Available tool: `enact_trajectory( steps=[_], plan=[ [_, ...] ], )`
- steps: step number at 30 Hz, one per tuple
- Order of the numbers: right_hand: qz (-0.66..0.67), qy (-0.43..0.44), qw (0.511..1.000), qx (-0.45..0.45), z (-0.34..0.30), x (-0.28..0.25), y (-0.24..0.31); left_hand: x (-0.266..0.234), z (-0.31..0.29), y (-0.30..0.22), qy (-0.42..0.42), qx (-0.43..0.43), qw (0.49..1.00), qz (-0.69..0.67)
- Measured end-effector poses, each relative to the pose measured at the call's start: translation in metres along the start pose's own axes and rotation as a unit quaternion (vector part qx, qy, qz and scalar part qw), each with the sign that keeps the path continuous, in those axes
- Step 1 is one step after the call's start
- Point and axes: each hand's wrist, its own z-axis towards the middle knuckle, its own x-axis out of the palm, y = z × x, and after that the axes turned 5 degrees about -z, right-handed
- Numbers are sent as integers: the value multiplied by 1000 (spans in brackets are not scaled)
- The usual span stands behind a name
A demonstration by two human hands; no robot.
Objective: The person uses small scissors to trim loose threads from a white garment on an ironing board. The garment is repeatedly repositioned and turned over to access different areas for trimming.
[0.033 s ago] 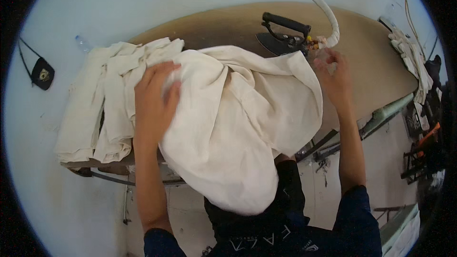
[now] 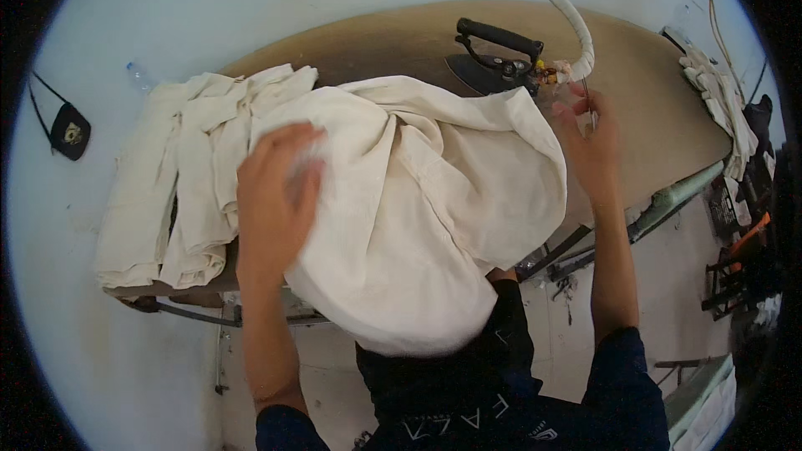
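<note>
Loose cream cloth (image 2: 418,225) bunched between two bare hands, without a clear long axis, partly on a brown-covered counter (image 2: 660,117) and hanging over its near edge toward the body. Nearer of the two, the left hand (image 2: 280,200), over the cloth's left side, thumb and fingers apart but blurred, with no telling of any grip. Just beyond the cloth's upper right edge, near a black iron (image 2: 497,54), the right hand (image 2: 595,138), fingers curled, contents impossible to tell; folded cream cloths (image 2: 138,200) farther left.
</note>
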Motion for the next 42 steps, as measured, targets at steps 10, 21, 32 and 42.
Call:
enact_trajectory(
  steps=[10, 21, 32, 42],
  plan=[
    [-4, 208, 966, -150, -54, 63, 68, 74, -46, 0, 84, -31, 986, 141],
    [75, 169, 974, -128, -61, 62, 53, 48, -43, -40, 83, 42, 995, -21],
    [60, 158, 980, -107, -61, 60, 60, 56, -43, 6, -61, -85, 970, -217],
    [95, 153, 977, -117, -58, 46, 68, 62, -67, -21, -52, -179, 963, -193]
  ],
)
